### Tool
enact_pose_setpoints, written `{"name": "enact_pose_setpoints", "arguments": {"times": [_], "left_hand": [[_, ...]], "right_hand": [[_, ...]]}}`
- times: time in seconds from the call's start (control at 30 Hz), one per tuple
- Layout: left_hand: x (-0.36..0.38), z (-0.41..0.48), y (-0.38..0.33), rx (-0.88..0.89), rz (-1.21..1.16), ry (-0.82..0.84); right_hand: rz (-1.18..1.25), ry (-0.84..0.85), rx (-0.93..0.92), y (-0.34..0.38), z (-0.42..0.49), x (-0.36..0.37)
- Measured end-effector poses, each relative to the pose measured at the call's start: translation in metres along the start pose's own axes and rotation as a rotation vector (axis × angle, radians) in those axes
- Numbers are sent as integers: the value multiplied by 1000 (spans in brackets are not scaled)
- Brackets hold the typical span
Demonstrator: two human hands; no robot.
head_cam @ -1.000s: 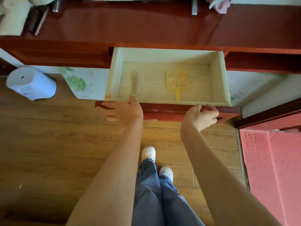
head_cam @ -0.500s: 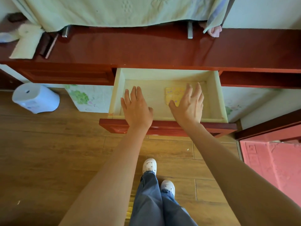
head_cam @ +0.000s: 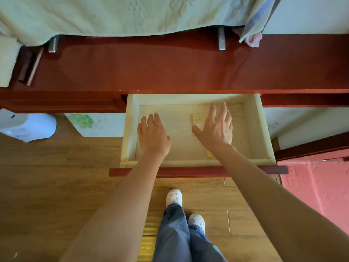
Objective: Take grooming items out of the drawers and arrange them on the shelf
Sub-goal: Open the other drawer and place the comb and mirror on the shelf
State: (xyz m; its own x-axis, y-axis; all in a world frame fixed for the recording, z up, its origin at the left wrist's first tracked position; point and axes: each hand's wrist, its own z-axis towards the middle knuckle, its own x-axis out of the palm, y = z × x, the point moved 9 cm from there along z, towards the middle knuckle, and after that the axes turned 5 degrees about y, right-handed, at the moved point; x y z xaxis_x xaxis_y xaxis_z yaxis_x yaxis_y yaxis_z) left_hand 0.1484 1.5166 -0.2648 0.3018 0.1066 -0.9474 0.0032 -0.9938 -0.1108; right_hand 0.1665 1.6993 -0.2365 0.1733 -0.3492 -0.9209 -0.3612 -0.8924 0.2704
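The pale wooden drawer stands pulled out from the red-brown dresser. My left hand is spread flat inside it on the left, over the spot where the comb lay, which is hidden. My right hand reaches in on the right, fingers apart, lying over the yellow paddle-shaped hair brush; only the brush's upper corner and handle tip show. Neither hand has closed on anything. The red-brown shelf top runs above the drawer.
A light green cloth hangs over the back of the shelf top. A dark case lies at its left end. A white bin stands on the wood floor at left. A pink mat lies at right.
Both hands left the drawer's front edge and reached into the drawer, spreading over the comb and the brush. The view tilted up, showing more of the shelf top.
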Motion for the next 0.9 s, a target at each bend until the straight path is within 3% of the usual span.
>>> {"name": "enact_pose_setpoints", "arguments": {"times": [0.43,0.9], "left_hand": [[33,44,15,-82,-115,159],[43,48,10,-134,-154,137]], "right_hand": [[7,109,161,-10,37,55],[-2,181,287,-26,45,80]]}}
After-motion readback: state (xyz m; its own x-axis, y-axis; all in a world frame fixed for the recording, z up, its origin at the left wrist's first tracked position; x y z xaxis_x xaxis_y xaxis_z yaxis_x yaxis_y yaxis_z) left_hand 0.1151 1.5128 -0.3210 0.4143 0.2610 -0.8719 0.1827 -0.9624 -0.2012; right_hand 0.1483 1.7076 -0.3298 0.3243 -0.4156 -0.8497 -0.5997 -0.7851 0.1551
